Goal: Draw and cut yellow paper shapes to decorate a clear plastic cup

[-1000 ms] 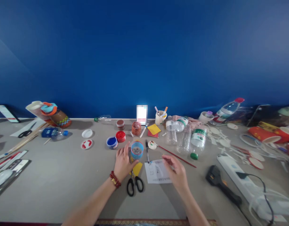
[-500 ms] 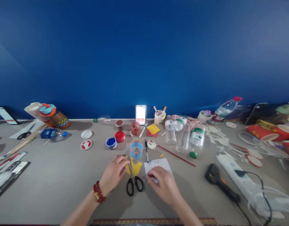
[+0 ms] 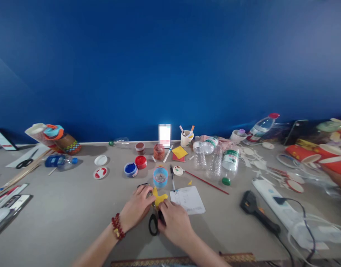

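While I'm standing here by the grey table (image 3: 76, 218), the person has both hands down around the black-handled scissors (image 3: 153, 227). Those lie with the loops toward the person and the blades pointing away, right by a cut-looking yellow piece (image 3: 160, 199). The right hand (image 3: 174, 223) is curled down over the right-hand loop, fingers bent; can't tell from here if they've really closed on it. The left hand (image 3: 137, 204), the one with the red bead bracelet (image 3: 118, 226), is beside the blades with its fingertips near the yellow piece's left side, and honestly I can't tell if it's pinching anything. Just beyond the yellow piece there's a little blue cup (image 3: 160, 182), with open red paint (image 3: 141, 161) and blue paint (image 3: 131, 169) further back to its left. A white sheet (image 3: 190, 201) lies just right of the yellow piece, a black pen (image 3: 172, 178) touching its top edge.
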Action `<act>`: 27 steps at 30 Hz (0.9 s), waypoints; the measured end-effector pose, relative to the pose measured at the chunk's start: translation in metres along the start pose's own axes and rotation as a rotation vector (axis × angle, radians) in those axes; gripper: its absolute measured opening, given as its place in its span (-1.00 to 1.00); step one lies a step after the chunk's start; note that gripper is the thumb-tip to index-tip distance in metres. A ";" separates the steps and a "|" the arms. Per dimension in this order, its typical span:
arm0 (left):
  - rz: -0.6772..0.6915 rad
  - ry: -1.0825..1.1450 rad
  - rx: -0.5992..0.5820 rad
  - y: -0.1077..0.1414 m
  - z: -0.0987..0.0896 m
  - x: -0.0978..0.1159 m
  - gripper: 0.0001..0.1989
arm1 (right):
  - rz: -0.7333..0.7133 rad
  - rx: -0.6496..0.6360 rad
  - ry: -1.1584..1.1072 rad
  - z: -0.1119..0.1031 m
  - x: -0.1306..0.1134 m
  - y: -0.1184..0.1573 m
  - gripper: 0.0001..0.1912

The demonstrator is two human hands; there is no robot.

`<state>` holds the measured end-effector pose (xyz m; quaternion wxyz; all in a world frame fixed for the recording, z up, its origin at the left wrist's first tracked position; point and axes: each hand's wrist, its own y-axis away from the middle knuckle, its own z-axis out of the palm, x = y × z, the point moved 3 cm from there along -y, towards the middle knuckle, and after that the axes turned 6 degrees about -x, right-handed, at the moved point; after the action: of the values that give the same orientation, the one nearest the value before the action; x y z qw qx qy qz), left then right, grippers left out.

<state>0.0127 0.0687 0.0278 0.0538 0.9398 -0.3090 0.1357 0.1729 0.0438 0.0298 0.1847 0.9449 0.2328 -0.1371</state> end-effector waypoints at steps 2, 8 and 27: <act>0.069 -0.025 -0.030 -0.002 -0.002 -0.002 -0.76 | 0.001 -0.004 -0.018 0.002 0.001 0.000 -0.68; 0.249 -0.075 -0.082 -0.005 -0.008 -0.006 -0.86 | -0.018 0.069 -0.111 0.011 0.008 0.000 -0.76; 0.217 0.137 0.063 0.030 -0.015 0.015 -0.78 | -0.264 0.327 -0.278 -0.008 0.037 0.045 -0.83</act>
<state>0.0032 0.0392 0.0467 0.0304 0.8905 -0.4002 0.2144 0.2280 0.0241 0.0372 0.0401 0.8958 0.3011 -0.3245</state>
